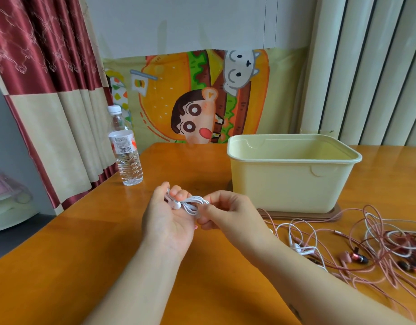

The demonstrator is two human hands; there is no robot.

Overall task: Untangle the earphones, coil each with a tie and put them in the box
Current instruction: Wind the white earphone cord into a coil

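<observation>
Forearms enter from the lower edge. Left hand [169, 215], palm up, curls its fingers round the coiled white earphone [190, 204]; right hand [227, 213] pinches the coil's end. Tangled pink and white earphones [376, 245] lie on the table [84, 254] to the right, near the open yellow box [291, 186]. Water bottle [126, 151] stands far left.

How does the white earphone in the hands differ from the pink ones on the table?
The white earphone is gathered into a small bundle; the pink earphones sprawl in loose tangled loops. The white earphone is held between the left hand and right hand; the pink earphones lie untouched on the table. Both are wired.
</observation>
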